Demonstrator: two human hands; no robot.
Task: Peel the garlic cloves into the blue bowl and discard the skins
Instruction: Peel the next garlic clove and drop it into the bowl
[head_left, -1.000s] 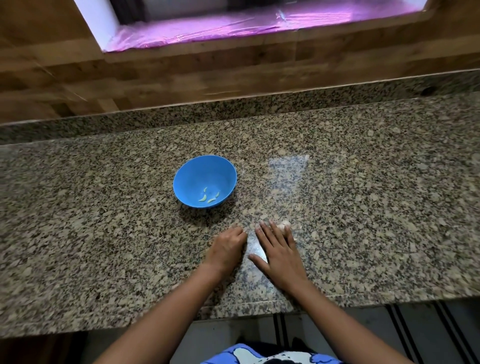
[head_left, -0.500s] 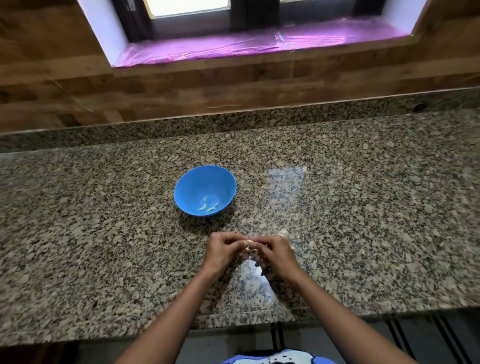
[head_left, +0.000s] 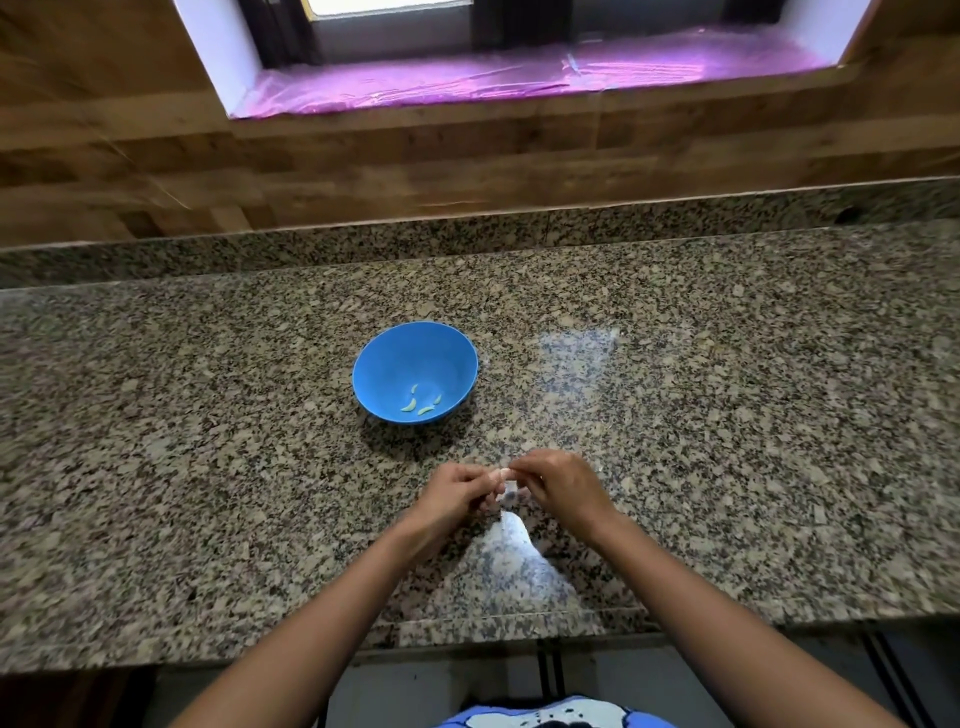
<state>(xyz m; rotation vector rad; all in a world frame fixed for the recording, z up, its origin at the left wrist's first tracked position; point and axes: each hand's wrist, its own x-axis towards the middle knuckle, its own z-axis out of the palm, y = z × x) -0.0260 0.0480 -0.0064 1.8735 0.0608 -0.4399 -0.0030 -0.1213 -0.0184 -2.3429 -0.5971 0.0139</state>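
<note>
Item 1. Garlic clove (head_left: 505, 485): small, pale, partly hidden. It is held above the table near its front edge, on the near side of the bowl, between the fingertips of both hands. How much skin is on it cannot be told.

Item 2. Left hand (head_left: 456, 493): fingers curled inward, pinching the clove from its left side.

Item 3. Right hand (head_left: 560, 483): fingers curled, pinching the same clove from its right side. The two hands meet at the fingertips. Both forearms reach in from the lower edge of the view.

Item 4. Blue bowl (head_left: 382, 364): round, upright, standing on the table beyond the hands and slightly to their left, apart from them.

Item 5. Peeled cloves (head_left: 420, 405): about four pale, curved pieces lying in the bottom of the bowl, toward its near side.

Item 6. Table (head_left: 208, 467): speckled granite top with a low granite upstand at the back and bright patches of glare near the hands.

Item 7. Wooden wall panel (head_left: 467, 171): behind the upstand.

Item 8. Window sill (head_left: 519, 78): above the panel, covered in shiny purple film.
</note>
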